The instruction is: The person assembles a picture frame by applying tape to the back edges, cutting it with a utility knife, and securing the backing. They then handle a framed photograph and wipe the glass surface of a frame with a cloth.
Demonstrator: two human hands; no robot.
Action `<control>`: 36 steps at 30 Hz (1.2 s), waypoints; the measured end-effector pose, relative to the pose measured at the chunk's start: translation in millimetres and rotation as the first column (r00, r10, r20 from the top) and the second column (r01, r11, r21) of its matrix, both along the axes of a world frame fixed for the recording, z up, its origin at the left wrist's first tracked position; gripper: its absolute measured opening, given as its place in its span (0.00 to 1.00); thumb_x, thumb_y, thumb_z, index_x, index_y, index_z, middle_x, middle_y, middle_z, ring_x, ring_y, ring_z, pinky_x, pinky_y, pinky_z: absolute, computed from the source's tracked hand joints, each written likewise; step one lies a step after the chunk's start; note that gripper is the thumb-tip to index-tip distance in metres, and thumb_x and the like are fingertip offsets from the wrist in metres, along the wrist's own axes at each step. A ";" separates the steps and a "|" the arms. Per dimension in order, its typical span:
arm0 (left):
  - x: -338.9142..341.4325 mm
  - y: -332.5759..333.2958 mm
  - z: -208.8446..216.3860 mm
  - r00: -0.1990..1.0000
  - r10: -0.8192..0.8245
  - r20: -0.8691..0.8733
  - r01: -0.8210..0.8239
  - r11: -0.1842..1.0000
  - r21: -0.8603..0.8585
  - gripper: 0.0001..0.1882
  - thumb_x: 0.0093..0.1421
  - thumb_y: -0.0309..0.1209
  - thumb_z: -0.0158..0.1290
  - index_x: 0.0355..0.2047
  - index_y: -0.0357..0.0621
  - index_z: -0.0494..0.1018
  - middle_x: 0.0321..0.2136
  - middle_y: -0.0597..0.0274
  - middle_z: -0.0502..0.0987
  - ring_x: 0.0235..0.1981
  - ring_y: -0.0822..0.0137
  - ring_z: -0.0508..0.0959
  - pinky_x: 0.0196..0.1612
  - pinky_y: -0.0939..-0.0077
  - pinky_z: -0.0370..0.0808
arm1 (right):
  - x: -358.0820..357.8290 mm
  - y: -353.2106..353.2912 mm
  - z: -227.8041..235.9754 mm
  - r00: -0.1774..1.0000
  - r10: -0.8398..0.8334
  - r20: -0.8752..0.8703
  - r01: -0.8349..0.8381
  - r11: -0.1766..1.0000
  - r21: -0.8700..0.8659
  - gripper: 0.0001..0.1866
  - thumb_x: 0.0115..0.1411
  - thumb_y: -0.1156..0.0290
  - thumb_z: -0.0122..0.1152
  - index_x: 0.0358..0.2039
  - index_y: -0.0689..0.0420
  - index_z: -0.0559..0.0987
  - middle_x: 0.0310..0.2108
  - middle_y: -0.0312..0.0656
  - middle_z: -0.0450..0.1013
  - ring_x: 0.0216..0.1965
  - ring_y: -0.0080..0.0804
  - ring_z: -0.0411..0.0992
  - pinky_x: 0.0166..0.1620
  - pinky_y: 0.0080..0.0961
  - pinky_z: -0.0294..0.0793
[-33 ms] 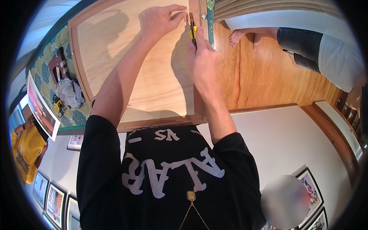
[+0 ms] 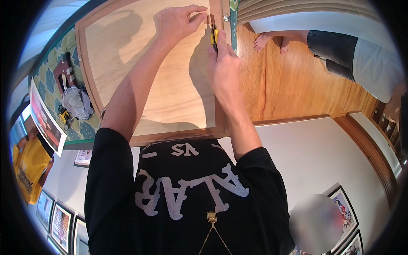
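A large wooden panel (image 2: 114,55), bordered by brown strips like the back of a picture frame, lies flat on the table in front of me. Near its far right corner, my right hand (image 2: 226,70) grips a slim yellow-and-black utility knife (image 2: 214,37), its tip at the inner edge of the brown border (image 2: 217,19). My left hand (image 2: 176,22) rests on the panel just left of that tip, index finger and thumb extended with a gap between them. Anything small at those fingertips is too fine to make out. A metal fitting (image 2: 226,17) sits on the right border.
Left of the panel, a green patterned cloth (image 2: 87,129) carries a grey cloth bundle (image 2: 77,102) and a yellow-and-black tape measure (image 2: 64,115). A person in yellow (image 2: 32,165) is beside a large print (image 2: 59,142). Another person's bare feet (image 2: 261,42) are on the wooden floor (image 2: 289,85).
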State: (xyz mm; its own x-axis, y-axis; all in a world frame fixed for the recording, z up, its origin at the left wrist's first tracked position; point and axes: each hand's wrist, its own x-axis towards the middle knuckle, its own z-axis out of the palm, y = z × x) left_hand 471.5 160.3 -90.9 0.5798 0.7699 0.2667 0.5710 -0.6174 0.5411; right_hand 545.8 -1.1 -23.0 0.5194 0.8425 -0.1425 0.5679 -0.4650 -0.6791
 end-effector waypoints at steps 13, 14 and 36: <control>1.7 4.5 2.3 1.000 -0.028 0.002 0.028 1.000 -0.002 0.09 0.54 0.46 0.61 0.35 0.67 0.84 0.05 0.72 0.62 0.09 0.69 0.67 0.16 0.73 0.62 | -2.7 7.3 -1.8 0.997 -0.056 0.057 0.053 0.997 0.048 0.25 0.60 0.78 0.55 0.58 0.71 0.67 0.30 0.63 0.73 0.29 0.56 0.76 0.31 0.42 0.73; 1.1 5.0 1.1 1.000 -0.030 -0.006 0.030 1.000 0.000 0.09 0.54 0.46 0.61 0.35 0.67 0.84 0.05 0.72 0.62 0.09 0.69 0.67 0.16 0.73 0.62 | -2.7 7.1 -3.5 0.996 -0.050 0.067 0.046 0.997 0.056 0.25 0.60 0.79 0.55 0.58 0.71 0.67 0.30 0.63 0.73 0.29 0.56 0.75 0.31 0.42 0.73; 3.2 0.2 15.6 0.995 -0.039 0.096 0.036 0.999 0.026 0.07 0.50 0.39 0.61 0.27 0.53 0.83 0.14 0.58 0.76 0.15 0.58 0.77 0.21 0.67 0.73 | -4.2 6.6 4.2 0.999 0.028 0.037 -0.027 1.000 -0.008 0.27 0.60 0.80 0.48 0.60 0.74 0.60 0.36 0.67 0.71 0.32 0.62 0.75 0.35 0.47 0.75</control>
State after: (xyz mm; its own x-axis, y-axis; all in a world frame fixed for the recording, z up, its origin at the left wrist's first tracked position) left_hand 474.7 160.5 -75.4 0.5787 0.7407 0.3414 0.4930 -0.6511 0.5771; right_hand 541.6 5.5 -18.8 0.5010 0.8556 -0.1300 0.6053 -0.4538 -0.6539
